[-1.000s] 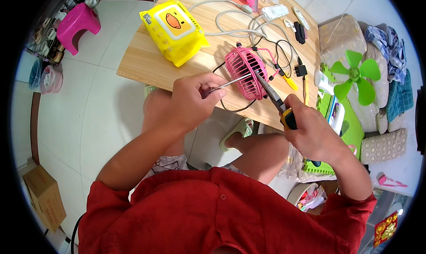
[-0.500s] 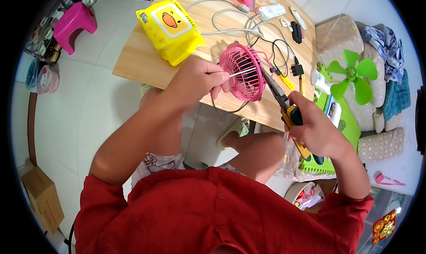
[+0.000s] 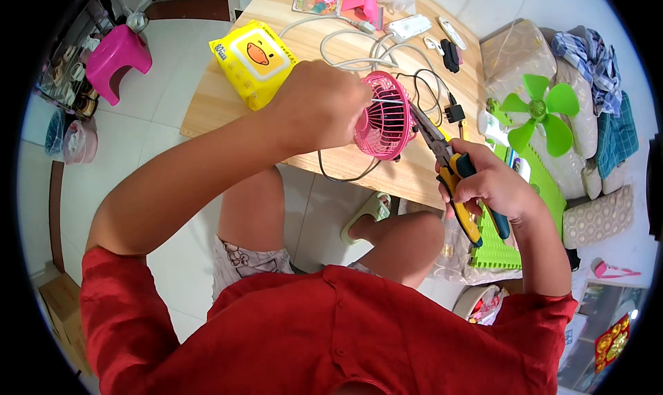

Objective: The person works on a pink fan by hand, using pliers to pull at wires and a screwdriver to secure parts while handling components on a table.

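My left hand [image 3: 321, 108] is closed around a thin metal rod [image 3: 389, 101], its back turned up and hiding the grip. The rod crosses the bars of a pink wire fan cage [image 3: 384, 138] at the table's near side. My right hand [image 3: 498, 182] grips long-nose pliers [image 3: 453, 179] with yellow and dark handles spread apart; the jaws reach the cage's right side by the rod's end. A thin black cable [image 3: 345, 177] hangs in a loop below the cage.
On the wooden table [image 3: 207, 115] lie a yellow wipes pack [image 3: 259, 70], grey cables, a white power strip [image 3: 407, 27] and a black adapter [image 3: 454, 113]. Green fan blades [image 3: 558, 132] are at right, beside stacked cushions. A pink stool [image 3: 121, 53] stands left on the floor.
My left hand has moved up and rolled over, back upward, still with the rod. The cage has turned slightly. The pliers' handles have spread wider in my right hand.
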{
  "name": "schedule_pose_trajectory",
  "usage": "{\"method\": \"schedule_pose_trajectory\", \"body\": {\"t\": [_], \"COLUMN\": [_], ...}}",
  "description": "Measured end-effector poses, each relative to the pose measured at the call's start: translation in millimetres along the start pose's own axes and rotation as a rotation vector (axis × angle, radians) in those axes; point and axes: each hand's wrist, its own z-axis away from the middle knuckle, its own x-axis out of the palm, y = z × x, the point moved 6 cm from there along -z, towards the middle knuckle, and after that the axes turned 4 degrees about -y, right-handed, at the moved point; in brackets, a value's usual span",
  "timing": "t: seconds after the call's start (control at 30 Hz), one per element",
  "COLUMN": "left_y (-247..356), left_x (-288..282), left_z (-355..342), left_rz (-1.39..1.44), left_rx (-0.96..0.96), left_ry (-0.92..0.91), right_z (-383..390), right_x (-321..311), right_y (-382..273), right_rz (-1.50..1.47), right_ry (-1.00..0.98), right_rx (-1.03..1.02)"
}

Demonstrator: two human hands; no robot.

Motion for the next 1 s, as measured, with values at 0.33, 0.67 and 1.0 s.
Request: {"method": "schedule_pose_trajectory", "body": {"t": [0.33,0.67,1.0], "left_y": [-14.9,-20.8,19.2], "left_x": [20.4,62.1,11.9], "left_z": [17.2,50.7,24.7], "left_rz": [0.338,1.672,-0.158], "left_rx": [-0.244,-0.968,0.084], "left_ry": [0.037,-0.623,0.107], "right_z": [-1.4,1.4,1.3], "right_x": [7.7,15.6,13.0], "right_y": [9.1,4.0,11.5], "right_rz": [-0.054,0.352,0.322], "right_ry": [-0.014,0.040,0.064], "right_rx": [0.032,0.042,-0.009]}}
